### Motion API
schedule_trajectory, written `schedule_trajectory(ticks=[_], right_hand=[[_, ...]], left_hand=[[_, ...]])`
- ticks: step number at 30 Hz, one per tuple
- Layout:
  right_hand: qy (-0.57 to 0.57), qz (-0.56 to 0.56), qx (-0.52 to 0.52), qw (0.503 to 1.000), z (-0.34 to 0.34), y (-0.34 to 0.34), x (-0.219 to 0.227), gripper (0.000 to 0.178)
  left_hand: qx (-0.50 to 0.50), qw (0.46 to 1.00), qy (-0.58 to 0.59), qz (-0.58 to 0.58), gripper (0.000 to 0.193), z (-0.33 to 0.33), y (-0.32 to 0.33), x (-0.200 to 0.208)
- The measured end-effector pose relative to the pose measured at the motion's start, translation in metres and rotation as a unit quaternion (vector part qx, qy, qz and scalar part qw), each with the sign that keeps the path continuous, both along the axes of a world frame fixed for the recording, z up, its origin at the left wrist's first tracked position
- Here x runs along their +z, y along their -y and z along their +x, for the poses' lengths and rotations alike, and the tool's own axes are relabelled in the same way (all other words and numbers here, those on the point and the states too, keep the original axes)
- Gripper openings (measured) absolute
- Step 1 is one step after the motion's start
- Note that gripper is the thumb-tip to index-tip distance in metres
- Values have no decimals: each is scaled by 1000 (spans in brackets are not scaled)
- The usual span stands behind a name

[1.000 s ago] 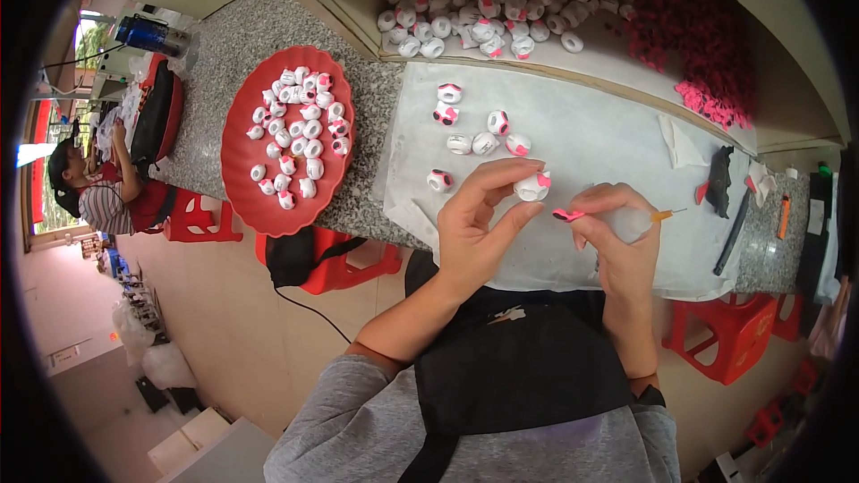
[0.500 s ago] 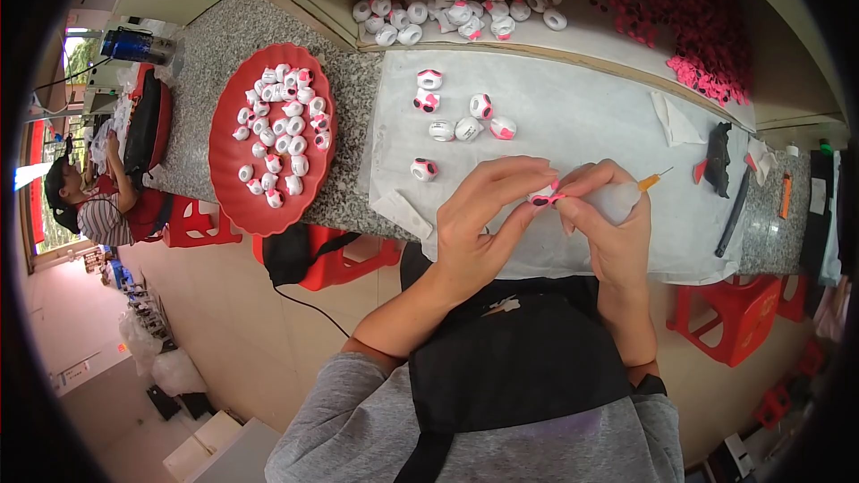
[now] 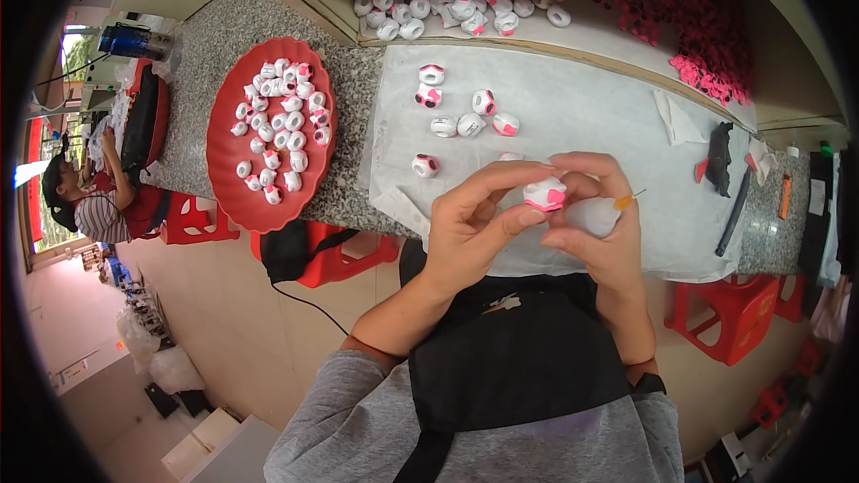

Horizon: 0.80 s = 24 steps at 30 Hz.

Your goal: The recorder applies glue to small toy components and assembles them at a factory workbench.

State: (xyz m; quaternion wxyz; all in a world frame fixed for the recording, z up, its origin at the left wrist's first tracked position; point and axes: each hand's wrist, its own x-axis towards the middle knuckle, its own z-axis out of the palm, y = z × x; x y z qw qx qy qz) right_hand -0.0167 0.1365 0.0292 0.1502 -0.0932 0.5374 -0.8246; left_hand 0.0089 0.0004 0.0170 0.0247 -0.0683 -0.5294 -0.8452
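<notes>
Softly curled hands [image 3: 463, 225] [image 3: 616, 255], rounded pink-and-white piece [image 3: 540, 194], translucent bottle [image 3: 591, 216]

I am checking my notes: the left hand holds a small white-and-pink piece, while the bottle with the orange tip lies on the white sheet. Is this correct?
Not quite: the head view shows the bottle with the orange tip held in the right hand. The left hand does hold a small white-and-pink piece.

bright worktop [image 3: 355, 94], shadowed shelf [image 3: 586, 25], edges bowed
</notes>
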Motion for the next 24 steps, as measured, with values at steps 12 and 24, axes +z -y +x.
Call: schedule_trajectory(ticks=[12,24], right_hand=[[28,-46,19,998,-1,-5,-9,23],[25,-43,-13,999,1,0,-10,23]], left_hand=[[-37,997,-63,-37,24,-6,2,-9],[-15,997,-63,-50,22,-6,1,-9]])
